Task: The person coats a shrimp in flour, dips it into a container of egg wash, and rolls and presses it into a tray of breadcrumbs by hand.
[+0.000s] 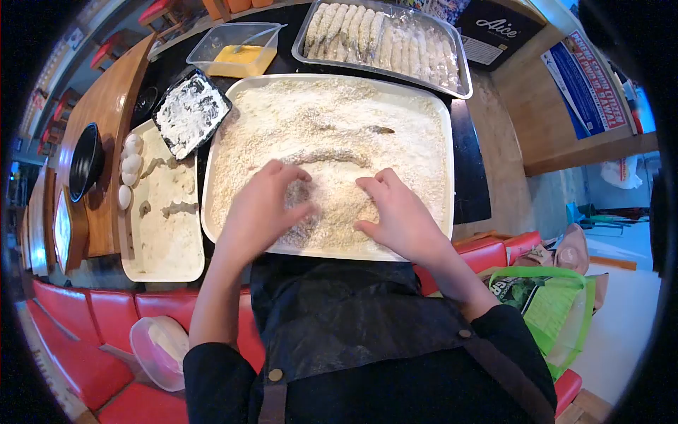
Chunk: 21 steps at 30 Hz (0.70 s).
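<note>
A long shrimp (328,157) lies across the breadcrumbs in a large white tray (450,177), just beyond my fingertips. Past it, a second shrimp is mostly buried, with its dark tail (382,130) showing. My left hand (267,205) hovers low over the crumbs on the left, slightly blurred, thumb and curled fingers apart. Opposite it, my right hand (399,215) has its thumb and fingers spread at the crumbs. I see nothing held in either hand. Loose crumbs (332,201) are heaped between the two hands.
Breaded shrimp rows (346,32) fill a clear-covered tray at the back. A plastic tub (244,63) holds yellow liquid and a spoon. Left are a black dish of white flour (191,113), a white tray (166,254) with several shrimp, eggs (130,164) and a black bowl (86,162).
</note>
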Each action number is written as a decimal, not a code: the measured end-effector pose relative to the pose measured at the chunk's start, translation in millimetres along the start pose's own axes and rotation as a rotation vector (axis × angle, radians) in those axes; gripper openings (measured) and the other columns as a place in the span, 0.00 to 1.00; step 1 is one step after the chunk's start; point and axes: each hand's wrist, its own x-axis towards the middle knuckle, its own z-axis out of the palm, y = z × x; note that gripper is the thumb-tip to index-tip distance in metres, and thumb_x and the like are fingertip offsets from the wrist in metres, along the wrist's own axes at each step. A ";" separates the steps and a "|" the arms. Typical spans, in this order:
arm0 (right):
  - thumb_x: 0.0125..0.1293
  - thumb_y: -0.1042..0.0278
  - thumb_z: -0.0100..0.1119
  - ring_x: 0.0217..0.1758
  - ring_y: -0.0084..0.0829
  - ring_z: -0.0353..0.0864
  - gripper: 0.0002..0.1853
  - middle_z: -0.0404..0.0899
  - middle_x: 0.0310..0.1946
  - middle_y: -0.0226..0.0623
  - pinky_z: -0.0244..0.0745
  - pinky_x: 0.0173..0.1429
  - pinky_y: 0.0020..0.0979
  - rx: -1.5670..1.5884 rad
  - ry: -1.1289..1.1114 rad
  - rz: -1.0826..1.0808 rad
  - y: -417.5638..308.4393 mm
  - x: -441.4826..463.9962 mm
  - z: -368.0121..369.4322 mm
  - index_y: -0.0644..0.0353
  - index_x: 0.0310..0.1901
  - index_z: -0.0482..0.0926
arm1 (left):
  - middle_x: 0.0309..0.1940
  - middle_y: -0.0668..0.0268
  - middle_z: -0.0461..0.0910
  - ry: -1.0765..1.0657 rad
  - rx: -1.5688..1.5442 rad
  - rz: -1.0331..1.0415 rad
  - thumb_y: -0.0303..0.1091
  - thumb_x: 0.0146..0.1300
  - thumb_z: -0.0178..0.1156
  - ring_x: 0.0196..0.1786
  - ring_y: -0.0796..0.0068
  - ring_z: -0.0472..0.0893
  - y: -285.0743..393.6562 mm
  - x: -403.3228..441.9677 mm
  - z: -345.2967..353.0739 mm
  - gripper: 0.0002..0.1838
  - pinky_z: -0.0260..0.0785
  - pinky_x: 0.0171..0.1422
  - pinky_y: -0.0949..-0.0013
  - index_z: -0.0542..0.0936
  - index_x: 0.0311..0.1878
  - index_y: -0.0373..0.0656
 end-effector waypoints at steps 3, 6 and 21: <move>0.53 0.72 0.66 0.51 0.48 0.76 0.25 0.72 0.46 0.48 0.73 0.55 0.40 0.046 -0.037 -0.016 -0.3 3.4 6.8 0.64 0.55 0.74 | 0.50 0.55 0.73 -0.017 -0.015 0.064 0.34 0.47 0.74 0.53 0.54 0.76 -4.3 -15.4 17.9 0.29 0.71 0.57 0.59 0.77 0.55 0.45; 0.51 0.75 0.64 0.50 0.49 0.77 0.23 0.74 0.43 0.49 0.73 0.55 0.41 0.063 -0.056 -0.052 1.6 13.0 16.3 0.65 0.52 0.76 | 0.47 0.53 0.73 -0.016 -0.150 0.124 0.29 0.46 0.71 0.52 0.53 0.76 4.5 -5.7 39.7 0.29 0.70 0.57 0.59 0.77 0.55 0.42; 0.52 0.74 0.67 0.47 0.49 0.78 0.11 0.80 0.36 0.50 0.74 0.54 0.42 0.030 0.292 -0.101 37.0 59.3 14.5 0.66 0.38 0.83 | 0.39 0.59 0.83 0.078 -0.021 0.333 0.24 0.49 0.67 0.42 0.56 0.82 -2.1 75.5 33.6 0.13 0.75 0.50 0.63 0.85 0.41 0.41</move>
